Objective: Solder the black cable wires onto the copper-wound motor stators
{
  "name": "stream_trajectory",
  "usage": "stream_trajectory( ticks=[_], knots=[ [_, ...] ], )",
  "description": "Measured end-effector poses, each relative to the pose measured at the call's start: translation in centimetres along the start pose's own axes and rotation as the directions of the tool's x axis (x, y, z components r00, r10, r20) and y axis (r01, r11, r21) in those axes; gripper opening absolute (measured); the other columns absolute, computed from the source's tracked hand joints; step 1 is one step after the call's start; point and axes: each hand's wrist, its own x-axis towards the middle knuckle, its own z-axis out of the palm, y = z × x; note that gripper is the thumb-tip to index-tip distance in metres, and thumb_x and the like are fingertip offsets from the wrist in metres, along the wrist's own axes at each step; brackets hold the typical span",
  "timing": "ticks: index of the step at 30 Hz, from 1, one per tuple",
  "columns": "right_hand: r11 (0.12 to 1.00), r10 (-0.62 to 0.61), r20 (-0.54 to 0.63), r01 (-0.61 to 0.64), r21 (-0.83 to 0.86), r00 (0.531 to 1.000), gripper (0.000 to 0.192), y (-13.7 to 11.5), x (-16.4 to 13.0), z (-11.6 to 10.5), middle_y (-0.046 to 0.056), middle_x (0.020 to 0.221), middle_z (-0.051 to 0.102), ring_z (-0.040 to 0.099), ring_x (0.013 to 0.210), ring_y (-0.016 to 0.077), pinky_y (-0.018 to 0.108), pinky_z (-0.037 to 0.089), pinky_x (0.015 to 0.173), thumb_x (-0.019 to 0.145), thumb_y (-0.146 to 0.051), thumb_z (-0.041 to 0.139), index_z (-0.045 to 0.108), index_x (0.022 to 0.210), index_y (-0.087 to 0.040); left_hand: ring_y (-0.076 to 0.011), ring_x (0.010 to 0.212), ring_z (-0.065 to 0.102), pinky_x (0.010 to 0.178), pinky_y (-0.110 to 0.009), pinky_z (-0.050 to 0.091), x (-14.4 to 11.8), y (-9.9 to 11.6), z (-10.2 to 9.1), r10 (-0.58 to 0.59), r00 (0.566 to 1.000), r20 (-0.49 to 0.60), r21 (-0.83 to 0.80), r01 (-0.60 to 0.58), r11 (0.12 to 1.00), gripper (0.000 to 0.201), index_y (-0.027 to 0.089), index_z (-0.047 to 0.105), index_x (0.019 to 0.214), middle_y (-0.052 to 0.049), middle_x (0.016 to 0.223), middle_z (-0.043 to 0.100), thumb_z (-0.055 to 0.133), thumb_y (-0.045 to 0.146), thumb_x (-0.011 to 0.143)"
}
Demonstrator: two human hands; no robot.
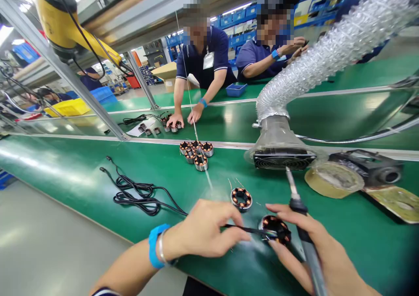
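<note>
My left hand (212, 230) pinches a black cable (251, 230) near its end, where thin coloured wires reach a motor stator (274, 226) with copper windings. My right hand (334, 256) holds a soldering iron (307, 243), its tip pointing away from me. The thumb and forefinger of that hand also reach around the same stator, at its rim. Just beyond lies a second stator (241, 198) with thin wire ends sticking up. The rest of the cable lies in loose loops to the left on the green bench (81, 165).
Several stators (200, 162) are grouped farther back. A fume extractor (283, 156) with a silver hose stands ahead of the iron. Tape roll (334, 180) and dark metal holder (369, 167) sit at right. Across the bench, one co-worker's hands (196, 112) touch stators; another person sits beside.
</note>
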Motion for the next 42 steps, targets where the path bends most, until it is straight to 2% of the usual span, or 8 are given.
stream_trajectory(
  ticks=[4,9,12,17,24,31,37,42],
  knots=[
    [0.999,0.031,-0.093,-0.027,0.041,0.995,0.025,-1.3,1.3,-0.9,0.005,0.095,0.063,0.065,0.080,0.0082,0.013,0.051,0.077,0.088,-0.012,0.057,0.053,0.112,-0.015,-0.0060,0.060,0.046,0.058,-0.018,0.028,2.2,0.2,2.3,-0.041,0.991,0.129,0.109,0.027,0.994,0.021,0.018,0.063,0.087,0.003,0.071,0.061,0.063,0.038,0.083],
    [0.992,-0.005,0.003,0.005,0.123,1.000,0.025,-1.2,1.6,-0.5,0.005,0.094,0.063,0.064,0.078,0.0095,0.018,0.052,0.073,0.086,-0.010,0.059,0.054,0.110,-0.016,-0.0094,0.063,0.050,0.058,-0.021,0.026,2.5,-0.8,1.8,-0.214,0.951,0.224,0.216,0.165,0.962,0.023,0.021,0.066,0.087,0.002,0.071,0.063,0.066,0.043,0.079],
    [0.991,0.015,-0.026,-0.012,0.131,1.000,0.024,-1.0,1.7,0.5,0.003,0.090,0.065,0.064,0.075,0.0089,0.017,0.052,0.071,0.085,-0.008,0.061,0.056,0.106,-0.018,-0.0090,0.063,0.050,0.061,-0.021,0.032,3.1,-0.8,0.8,-0.118,0.941,0.318,0.073,0.099,0.992,0.020,0.020,0.067,0.095,0.001,0.072,0.062,0.055,0.034,0.088],
    [0.978,0.066,-0.184,-0.027,0.208,0.981,0.031,-1.3,2.1,1.8,0.004,0.093,0.066,0.067,0.082,0.0118,0.020,0.056,0.076,0.082,-0.002,0.063,0.055,0.106,-0.019,-0.0143,0.095,0.050,0.088,-0.025,0.039,3.6,-1.0,1.9,0.095,0.955,0.281,-0.102,-0.069,0.992,0.037,0.012,0.060,0.093,-0.009,0.096,0.060,0.029,0.031,0.100],
    [0.941,0.195,-0.136,-0.146,0.304,0.971,0.039,-1.2,1.9,2.1,0.005,0.099,0.064,0.065,0.079,0.0109,0.022,0.057,0.071,0.082,-0.006,0.058,0.050,0.117,-0.020,-0.0056,0.051,0.046,0.052,-0.017,0.036,1.8,-2.9,3.7,-0.215,0.894,0.392,-0.462,0.393,0.795,0.048,0.012,0.050,0.085,0.000,0.062,0.052,0.029,0.054,0.098],
    [0.927,0.213,-0.094,-0.170,0.335,0.973,0.030,-1.7,1.9,2.5,-0.001,0.084,0.064,0.063,0.069,0.0071,0.017,0.052,0.067,0.082,-0.004,0.055,0.051,0.107,-0.020,-0.0046,0.055,0.041,0.057,-0.017,0.032,1.2,-3.2,4.7,-0.226,0.893,0.390,-0.397,0.385,0.833,0.047,0.011,0.054,0.088,0.000,0.064,0.055,0.036,0.053,0.097],
    [0.966,0.181,-0.160,-0.145,0.214,0.970,0.027,-1.8,2.2,2.8,0.000,0.084,0.063,0.062,0.072,0.0078,0.017,0.052,0.070,0.082,-0.005,0.055,0.052,0.105,-0.019,-0.0065,0.060,0.040,0.059,-0.019,0.033,1.7,-4.3,5.6,-0.227,0.899,0.373,-0.545,0.411,0.731,0.048,0.010,0.052,0.084,-0.002,0.068,0.053,0.037,0.054,0.096],
    [0.990,0.123,-0.215,-0.105,0.092,0.969,0.024,-2.1,2.6,3.3,0.001,0.080,0.062,0.059,0.070,0.0102,0.020,0.050,0.066,0.083,-0.005,0.051,0.054,0.103,-0.018,-0.0063,0.062,0.038,0.061,-0.019,0.031,2.4,-4.5,5.8,-0.289,0.924,0.251,-0.536,0.381,0.753,0.042,0.011,0.050,0.092,0.001,0.068,0.045,0.042,0.053,0.095]
  ],
)
